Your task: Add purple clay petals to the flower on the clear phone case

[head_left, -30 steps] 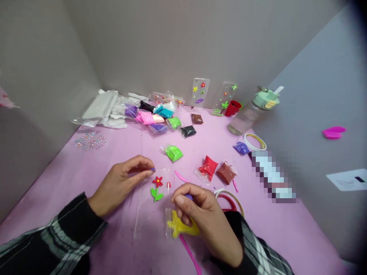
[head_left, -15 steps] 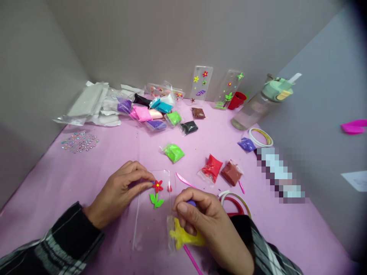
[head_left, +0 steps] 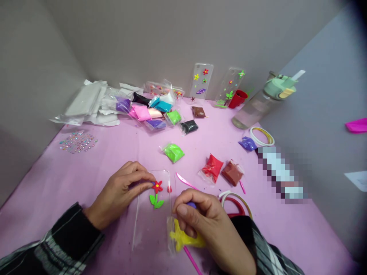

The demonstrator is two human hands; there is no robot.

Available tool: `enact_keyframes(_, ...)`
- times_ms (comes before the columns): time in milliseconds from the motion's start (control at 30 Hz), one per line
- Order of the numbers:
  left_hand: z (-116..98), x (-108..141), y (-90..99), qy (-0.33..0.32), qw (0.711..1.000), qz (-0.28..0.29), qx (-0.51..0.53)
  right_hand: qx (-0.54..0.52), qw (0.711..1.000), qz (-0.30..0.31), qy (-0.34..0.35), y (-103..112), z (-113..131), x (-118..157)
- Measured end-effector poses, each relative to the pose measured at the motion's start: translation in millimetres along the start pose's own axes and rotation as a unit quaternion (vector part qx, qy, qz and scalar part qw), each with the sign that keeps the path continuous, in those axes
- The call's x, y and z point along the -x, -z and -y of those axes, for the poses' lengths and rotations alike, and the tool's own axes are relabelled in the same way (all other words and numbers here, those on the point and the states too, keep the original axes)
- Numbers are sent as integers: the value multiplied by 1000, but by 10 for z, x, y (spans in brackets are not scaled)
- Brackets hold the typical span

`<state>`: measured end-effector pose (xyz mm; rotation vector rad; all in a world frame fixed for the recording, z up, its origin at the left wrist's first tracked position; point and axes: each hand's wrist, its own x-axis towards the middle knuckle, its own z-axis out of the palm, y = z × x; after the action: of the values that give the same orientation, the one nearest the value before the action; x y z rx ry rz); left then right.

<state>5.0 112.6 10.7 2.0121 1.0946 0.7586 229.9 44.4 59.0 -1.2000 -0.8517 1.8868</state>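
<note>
A clear phone case (head_left: pixel 149 233) lies in front of me, bearing a red clay flower (head_left: pixel 157 186) with a yellow centre and green leaves (head_left: pixel 156 202). My left hand (head_left: pixel 123 191) reaches over its upper left edge. Thumb and forefinger pinch a small purple bit of clay, mostly hidden, right beside the flower. Over the case's right side, my right hand (head_left: pixel 197 217) is closed, with a purple clay lump (head_left: pixel 192 205) showing between its curled fingers. Beneath that hand sits an opened packet of yellow clay (head_left: pixel 180 238), partly covered. A small red piece (head_left: pixel 169 189) rests near the case's right edge.
Pink tools (head_left: pixel 186 181) and red and brown clay packets (head_left: pixel 212 168) lie close by; a green packet (head_left: pixel 173 152) is farther off. Rolls of tape (head_left: pixel 261 136) and a bottle (head_left: pixel 255 109) stand right. Decorated cases (head_left: pixel 201 82) lean on the back wall. Gem stickers (head_left: pixel 78 142) lie left.
Both hands hold nearly the same pose over the case. The whole view has shifted very slightly; nothing else has visibly moved.
</note>
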Motion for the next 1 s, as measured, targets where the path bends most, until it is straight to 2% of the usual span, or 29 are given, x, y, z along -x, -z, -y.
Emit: enact_keyframes(1000, 22, 2, -4, 4, 1000, 0, 6, 11, 1000, 12, 7, -12, 12, 8)
